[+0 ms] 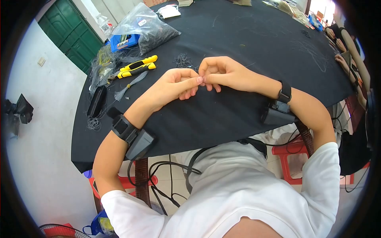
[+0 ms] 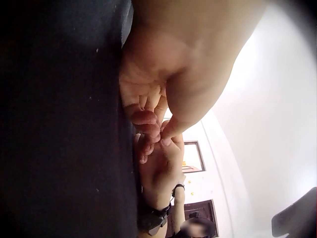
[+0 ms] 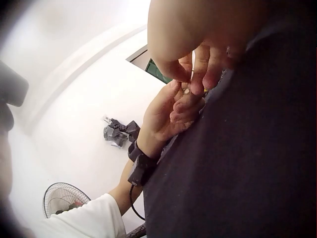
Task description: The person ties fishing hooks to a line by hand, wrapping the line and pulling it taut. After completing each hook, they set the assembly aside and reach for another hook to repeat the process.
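Over the black-covered table, my left hand (image 1: 174, 85) and right hand (image 1: 226, 73) meet thumb to thumb, fingers curled. Between their fingertips, a small pale thing (image 3: 186, 91) shows in the right wrist view, pinched by both hands; its kind cannot be told. From the left wrist view, the left thumb (image 2: 173, 130) presses in close to the fingers, which cover what lies between. Just behind the hands lies a small tangle of dark thread (image 1: 182, 60).
Left of my hands lie yellow-and-black pliers (image 1: 137, 67), a bundle of grey strands (image 1: 131, 85) and a black case (image 1: 97, 101). Farther back stand a clear bag of dark material (image 1: 154, 35) and a blue box (image 1: 124, 41). Other people's arms (image 1: 345, 59) rest along the right edge.
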The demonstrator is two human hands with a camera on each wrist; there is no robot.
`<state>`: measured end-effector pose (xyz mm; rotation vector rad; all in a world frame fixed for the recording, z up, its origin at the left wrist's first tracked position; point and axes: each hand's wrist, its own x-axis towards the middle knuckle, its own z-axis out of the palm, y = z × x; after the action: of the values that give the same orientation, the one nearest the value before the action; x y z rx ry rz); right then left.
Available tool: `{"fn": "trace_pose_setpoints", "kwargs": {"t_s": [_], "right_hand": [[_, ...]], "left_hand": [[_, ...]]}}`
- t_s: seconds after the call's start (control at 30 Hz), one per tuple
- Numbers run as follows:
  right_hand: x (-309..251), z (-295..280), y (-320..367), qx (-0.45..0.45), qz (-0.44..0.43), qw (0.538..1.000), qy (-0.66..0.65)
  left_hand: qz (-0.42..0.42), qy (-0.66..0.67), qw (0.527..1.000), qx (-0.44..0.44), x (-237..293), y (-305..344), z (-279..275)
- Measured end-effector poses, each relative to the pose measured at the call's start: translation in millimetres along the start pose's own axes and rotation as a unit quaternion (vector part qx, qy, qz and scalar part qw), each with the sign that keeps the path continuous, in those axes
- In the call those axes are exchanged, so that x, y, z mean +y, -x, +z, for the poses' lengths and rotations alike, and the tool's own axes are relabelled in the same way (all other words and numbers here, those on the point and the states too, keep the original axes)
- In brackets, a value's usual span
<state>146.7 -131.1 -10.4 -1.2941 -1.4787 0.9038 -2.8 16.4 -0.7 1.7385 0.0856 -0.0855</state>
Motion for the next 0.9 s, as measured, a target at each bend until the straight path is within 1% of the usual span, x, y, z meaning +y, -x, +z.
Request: {"fn": "trace_pose_setpoints", "kwargs": {"t_s": [0.17,0.27,0.3,0.33,0.37,0.47,0.5,0.6,0.63,0.67,0.73,0.83,0.9], "right_hand": [[-1.8,1.7,0.1,0.011,0.015,1.0,-0.01],[-1.0,0.3,0.4,0.043,0.001,0.999,-0.031],[-1.7,-1.6,0.4,0.069,-0.03,0.995,0.06],[-2.9,-4.9,-0.3,0.095,-0.061,0.982,0.151],[-3.5,-7.7,-1.7,0.12,-0.091,0.959,0.24],[1.4,-11.1,-5.5,0.118,-0.198,0.896,0.381],[12.7,-15.1,-8.5,0.081,-0.201,0.889,0.403],[19.0,-14.5,-5.7,0.05,-0.158,0.897,0.411],[16.7,-14.9,-6.1,0.03,-0.157,0.906,0.392],[14.5,-15.4,-6.3,0.031,-0.15,0.911,0.384],[10.7,-15.7,-6.3,0.035,-0.134,0.92,0.367],[3.1,-11.3,-6.1,0.102,-0.103,0.922,0.359],[14.3,-15.4,-7.5,0.099,-0.143,0.906,0.385]], "left_hand": [[0.004,-0.011,1.0,0.007,1.0,-0.1,1.1],[0.019,-0.032,0.999,0.027,-0.1,0.0,0.6],[0.027,-0.025,0.999,0.039,-1.3,-0.3,0.4],[0.034,-0.018,0.998,0.051,-2.6,-0.9,-0.1],[0.042,-0.011,0.997,0.063,-3.2,-1.6,-0.7],[0.062,-0.02,0.993,0.103,-1.2,-2.0,-1.7],[0.061,-0.013,0.992,0.11,-1.3,-1.7,-2.5],[0.078,-0.019,0.989,0.125,-2.0,-2.0,-3.0],[0.078,-0.018,0.989,0.127,-1.5,-1.7,-2.9],[0.078,-0.018,0.988,0.129,-1.0,-1.5,-2.6],[0.08,-0.013,0.988,0.131,-0.9,-1.1,-2.9],[0.089,-0.003,0.988,0.13,-2.9,-2.3,-4.4],[0.097,0.0,0.987,0.124,-4.3,-2.9,-5.6]]}}
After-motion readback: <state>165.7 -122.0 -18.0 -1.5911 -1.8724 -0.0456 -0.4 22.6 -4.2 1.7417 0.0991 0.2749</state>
